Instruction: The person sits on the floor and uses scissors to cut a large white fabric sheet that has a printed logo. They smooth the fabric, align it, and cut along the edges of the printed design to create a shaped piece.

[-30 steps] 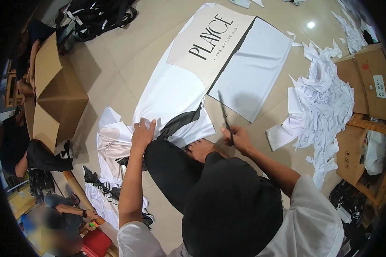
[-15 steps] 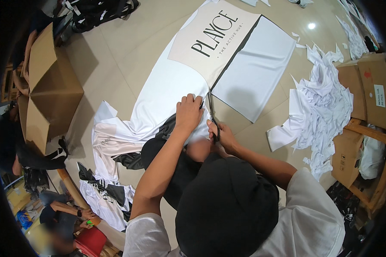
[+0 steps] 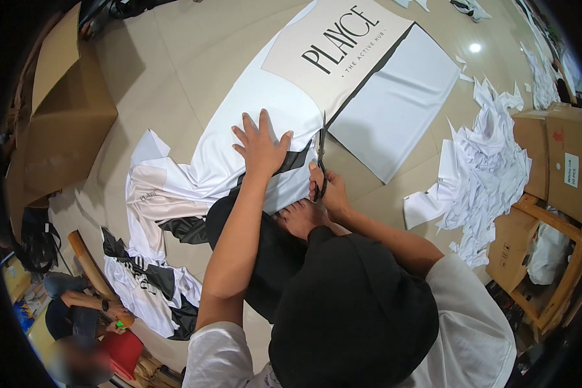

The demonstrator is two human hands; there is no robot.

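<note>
Spread on the floor before me is a white printed cloth (image 3: 229,126) with a beige panel (image 3: 343,55) bearing dark lettering. My left hand (image 3: 263,147) lies flat on the white part, fingers apart. My right hand (image 3: 330,193) grips black-handled scissors (image 3: 323,136), fingers in the loops. Their blades point away from me at the cloth's right edge, by the lower corner of the beige panel. A black stripe (image 3: 293,161) shows below my left hand. My bare foot (image 3: 299,218) rests at the near edge of the cloth.
A heap of white fabric scraps (image 3: 482,165) lies on the right, beside cardboard boxes (image 3: 566,155) and a wooden frame (image 3: 556,220). An open carton (image 3: 68,123) stands at the left. Crumpled printed garments (image 3: 152,284) lie lower left, near another person's hand (image 3: 115,310).
My left hand has shifted left and away from the scissors, its bent fingers now spread flat. The scissors stay in my right hand, blades more upright. The view has shifted slightly.
</note>
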